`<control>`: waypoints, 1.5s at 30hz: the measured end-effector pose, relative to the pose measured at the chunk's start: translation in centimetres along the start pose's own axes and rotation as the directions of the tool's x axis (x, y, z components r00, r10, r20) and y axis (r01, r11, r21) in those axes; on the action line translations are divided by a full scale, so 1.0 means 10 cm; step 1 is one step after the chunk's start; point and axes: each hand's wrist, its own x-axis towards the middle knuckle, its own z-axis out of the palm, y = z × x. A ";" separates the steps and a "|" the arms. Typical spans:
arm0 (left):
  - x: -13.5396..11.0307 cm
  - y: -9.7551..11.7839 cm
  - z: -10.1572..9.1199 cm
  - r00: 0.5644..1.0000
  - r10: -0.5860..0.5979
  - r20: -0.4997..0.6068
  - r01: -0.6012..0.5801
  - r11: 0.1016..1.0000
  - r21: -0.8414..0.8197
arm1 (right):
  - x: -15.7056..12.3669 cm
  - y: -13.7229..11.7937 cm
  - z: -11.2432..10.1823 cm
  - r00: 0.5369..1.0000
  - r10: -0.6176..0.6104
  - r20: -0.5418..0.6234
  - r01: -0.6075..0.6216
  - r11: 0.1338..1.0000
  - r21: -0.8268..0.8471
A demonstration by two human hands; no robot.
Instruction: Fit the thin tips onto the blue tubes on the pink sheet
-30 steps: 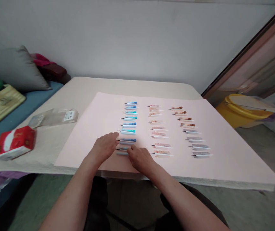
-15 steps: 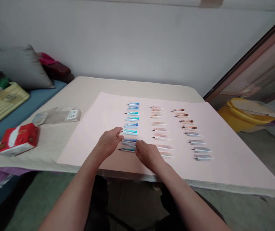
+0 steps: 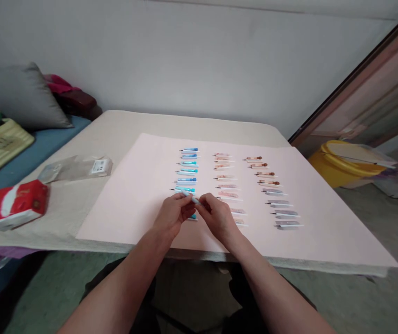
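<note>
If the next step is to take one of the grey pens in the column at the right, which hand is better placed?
Probably the right hand: it is nearer to the grey pens than the left hand. Both seem occupied with a white pen.

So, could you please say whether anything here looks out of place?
Nothing looks spilled or damaged; only the slim whitish stick, slanting between left hand and right hand, breaks from the columns of slender coloured pens.

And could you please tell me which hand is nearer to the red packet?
Left. The left hand is to the right of the red packet; the right hand is farther right, beyond the left hand.
</note>
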 end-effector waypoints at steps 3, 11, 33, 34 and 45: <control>0.08 0.06 -0.09 0.998 0.028 -0.052 -0.031 0.997 -0.068 | 0.02 0.04 -0.09 1.000 0.008 0.027 -0.008 0.999 0.032; 0.27 0.32 -0.36 0.980 0.016 -0.200 -0.049 0.985 -0.164 | -0.03 0.08 -0.09 0.940 0.078 0.333 0.057 0.924 -0.377; 0.32 0.42 -0.52 0.971 -0.006 -0.237 -0.059 0.962 -0.268 | -0.12 0.09 0.32 0.894 0.128 0.429 0.133 0.839 -0.527; 0.32 0.42 -0.53 0.970 -0.007 -0.244 -0.060 0.962 -0.267 | -0.12 0.09 0.32 0.895 0.120 0.429 0.138 0.841 -0.523; 0.38 0.48 -0.63 0.926 -0.008 -0.378 -0.085 0.970 -0.228 | -0.07 -0.01 -0.03 0.952 0.040 0.304 0.063 0.945 -0.322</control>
